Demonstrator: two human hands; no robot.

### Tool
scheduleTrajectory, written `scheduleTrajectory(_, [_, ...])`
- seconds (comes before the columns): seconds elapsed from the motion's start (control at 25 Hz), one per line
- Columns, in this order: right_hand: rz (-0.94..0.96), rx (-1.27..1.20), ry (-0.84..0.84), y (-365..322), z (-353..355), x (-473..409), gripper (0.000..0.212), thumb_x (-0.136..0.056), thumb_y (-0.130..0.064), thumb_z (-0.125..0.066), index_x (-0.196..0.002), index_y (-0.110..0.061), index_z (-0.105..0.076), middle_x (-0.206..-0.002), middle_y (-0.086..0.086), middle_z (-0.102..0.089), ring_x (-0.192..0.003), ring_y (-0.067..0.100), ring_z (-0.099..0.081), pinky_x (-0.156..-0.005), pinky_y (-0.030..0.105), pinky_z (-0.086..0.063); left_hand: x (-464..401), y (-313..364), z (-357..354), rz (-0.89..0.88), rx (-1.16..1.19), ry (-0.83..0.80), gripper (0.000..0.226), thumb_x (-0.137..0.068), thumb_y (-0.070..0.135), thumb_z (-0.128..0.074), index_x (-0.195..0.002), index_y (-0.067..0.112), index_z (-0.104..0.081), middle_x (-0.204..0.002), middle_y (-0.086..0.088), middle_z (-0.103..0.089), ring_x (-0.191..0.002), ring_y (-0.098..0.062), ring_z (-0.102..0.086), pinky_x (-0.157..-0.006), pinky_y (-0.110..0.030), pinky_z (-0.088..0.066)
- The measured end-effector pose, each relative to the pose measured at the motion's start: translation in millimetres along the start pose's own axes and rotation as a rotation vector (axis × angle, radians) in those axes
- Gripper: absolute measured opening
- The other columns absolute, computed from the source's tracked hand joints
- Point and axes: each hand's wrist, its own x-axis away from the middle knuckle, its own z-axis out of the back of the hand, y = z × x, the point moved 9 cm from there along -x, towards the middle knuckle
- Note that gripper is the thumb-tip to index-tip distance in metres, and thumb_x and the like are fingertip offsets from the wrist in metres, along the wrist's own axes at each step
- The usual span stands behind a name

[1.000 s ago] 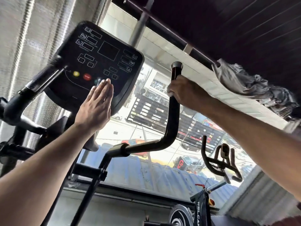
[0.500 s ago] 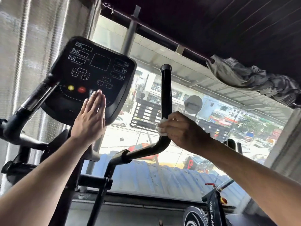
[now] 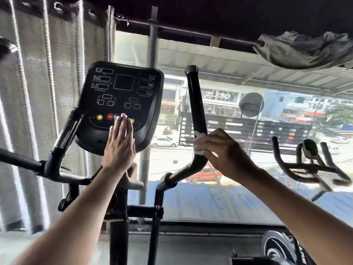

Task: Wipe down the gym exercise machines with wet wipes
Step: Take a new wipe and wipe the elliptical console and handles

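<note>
A black, rounded-square console (image 3: pixel 122 104) of smooth plastic sits at centre left of the frame, its face printed with thin white outlines, a dark blank screen and yellow and red round buttons along the lower edge. The small lettering on it is too fine to read. The left hand (image 3: pixel 120 144) lies flat against the console's lower part, fingers straight and together, fingertips covering part of the button row; the forearm reaches up from the lower left corner.

Right of the console rises a black, matte tubular handlebar (image 3: pixel 194 100), capped at the top and bending at its lower end toward a joint. The right hand (image 3: pixel 227 152) is curled around that bend, clutching a crumpled white wet wipe (image 3: pixel 199 142) against the tube; only a small bunch of the wipe shows past the fingers, the rest is hidden in the palm. Its arm enters from the lower right corner.

A second curved handlebar (image 3: pixel 59 142) at the left is partly blurred and cut by the frame edge. A ribbed grey curtain (image 3: pixel 38 92) fills the upper left. At the far right stands another machine's looped handlebars (image 3: pixel 309 165), blurred, and a crumpled grey cloth (image 3: pixel 303 50) hangs at the upper right. Beyond the window (image 3: pixel 248 115) lie a street and cars.
</note>
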Motion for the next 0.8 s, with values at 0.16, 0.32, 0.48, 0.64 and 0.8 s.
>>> scheduleTrajectory(0.16, [-0.153,-0.112,0.099,18.0,29.7,-1.6,0.022,-0.085,0.004,-0.068,-0.097,-0.011,-0.079,-0.107,-0.006,-0.076,-0.098,0.016,-0.066,-0.088,0.027,-0.053,-1.6,-1.4,-1.1,0.015,-0.027,-0.023,0.077,-0.103,0.011,-0.051,-0.165,0.004,-0.007,-0.174,-0.013,0.001,-0.16,-0.024,0.009,-0.13,-0.047,-0.011])
scheduleTrajectory(0.32, [-0.425,-0.41,0.218,39.8,38.7,32.6,0.028,-0.087,0.004,-0.066,-0.103,-0.015,-0.078,-0.102,-0.01,-0.076,-0.091,0.012,-0.071,-0.078,0.025,-0.058,11.0,2.5,-2.1,0.028,-0.006,-0.067,0.077,-0.103,0.015,-0.053,-0.165,0.003,-0.007,-0.173,-0.016,0.002,-0.161,-0.03,0.006,-0.129,-0.052,-0.015])
scheduleTrajectory(0.48, [-0.802,-0.77,0.322,59.6,-23.4,137.9,0.02,-0.09,-0.004,-0.07,-0.103,-0.018,-0.076,-0.097,-0.001,-0.078,-0.08,0.021,-0.074,-0.07,0.029,-0.06,69.7,18.0,-3.6,0.07,0.086,-0.115,0.073,-0.106,0.032,-0.039,-0.166,0.008,-0.006,-0.174,-0.014,0.001,-0.161,-0.023,0.003,-0.131,-0.046,-0.008])
scheduleTrajectory(0.64, [-1.25,-1.156,0.257,43.5,-127.0,252.1,0.028,-0.087,0.015,-0.063,-0.103,-0.004,-0.076,-0.096,0.019,-0.075,-0.082,0.032,-0.071,-0.059,0.029,-0.058,161.7,85.9,-29.8,0.183,0.252,-0.26,0.072,-0.105,0.048,-0.03,-0.166,0.019,-0.004,-0.174,0.001,0.001,-0.16,-0.008,0.006,-0.128,-0.028,0.009])
scheduleTrajectory(0.8, [-1.364,-1.252,0.095,36.8,-159.1,320.7,0.035,-0.087,0.018,-0.061,-0.092,-0.011,-0.079,-0.089,0.017,-0.075,-0.072,0.019,-0.068,-0.057,0.035,-0.059,255.3,147.1,-82.5,0.376,0.367,-0.443,0.077,-0.097,0.056,-0.033,-0.165,0.029,-0.01,-0.174,0.009,-0.005,-0.158,0.0,0.0,-0.131,-0.037,-0.001])
